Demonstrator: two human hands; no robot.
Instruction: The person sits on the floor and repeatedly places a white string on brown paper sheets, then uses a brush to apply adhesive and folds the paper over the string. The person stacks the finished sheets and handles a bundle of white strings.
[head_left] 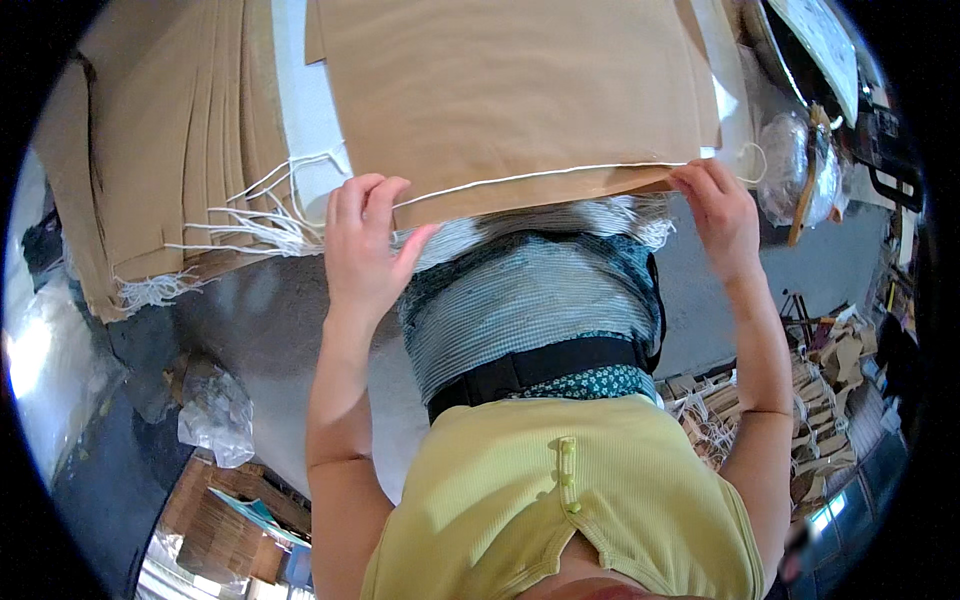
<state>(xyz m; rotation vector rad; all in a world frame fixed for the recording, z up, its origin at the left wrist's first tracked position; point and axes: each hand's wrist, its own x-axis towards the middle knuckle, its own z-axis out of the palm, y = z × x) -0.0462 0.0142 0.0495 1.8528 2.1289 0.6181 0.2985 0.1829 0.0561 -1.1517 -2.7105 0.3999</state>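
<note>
My left hand (pixel 365 245) has its fingers curled over the near edge of a brown paper sheet (pixel 510 90), pinching it at its left corner. My right hand (pixel 718 210) grips the same edge at the right corner. A white string (pixel 530 177) runs along that edge between both hands. The sheet lies on top of a stack of like brown sheets on the table.
Another fanned pile of brown paper pieces (pixel 160 140) with loose white strings (pixel 250 225) lies to the left. A crumpled clear plastic bag (pixel 215 415) sits on the floor lower left. Finished brown pieces with handles (pixel 800 400) are heaped lower right. A clear bag (pixel 790 160) is upper right.
</note>
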